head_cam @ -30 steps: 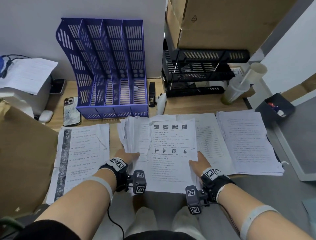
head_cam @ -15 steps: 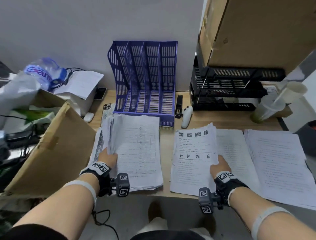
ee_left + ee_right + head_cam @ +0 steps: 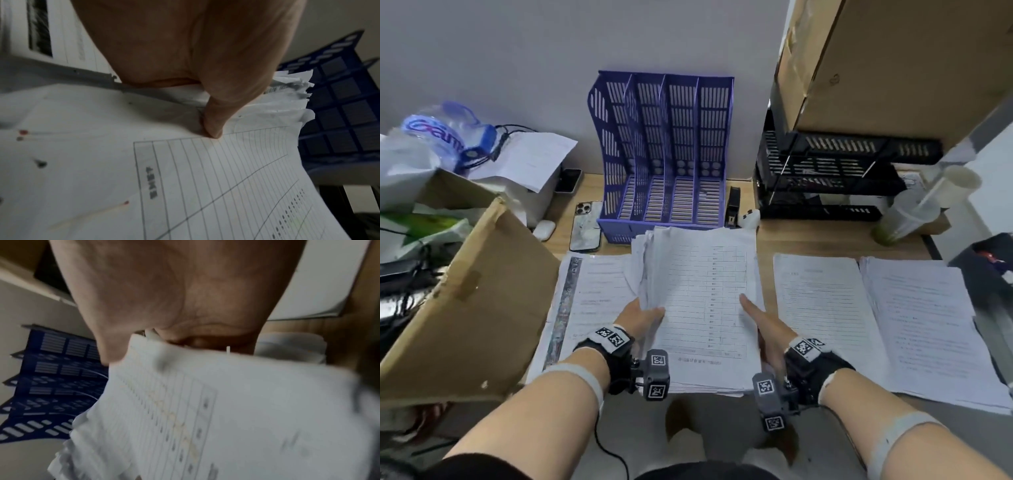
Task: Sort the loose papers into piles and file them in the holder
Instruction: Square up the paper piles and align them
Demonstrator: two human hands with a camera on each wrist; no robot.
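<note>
Stack sits between both hands, right fingers seemingly underneath.

A wooden desk carried a blue file holder, paper piles and a phone. A stapler, perhaps, stood beside the holder.

The holder stood behind my paper stack; one pile lay left of it, two piles right.

Left hand fingers under paper stack; right-wrist view blurred.
</note>
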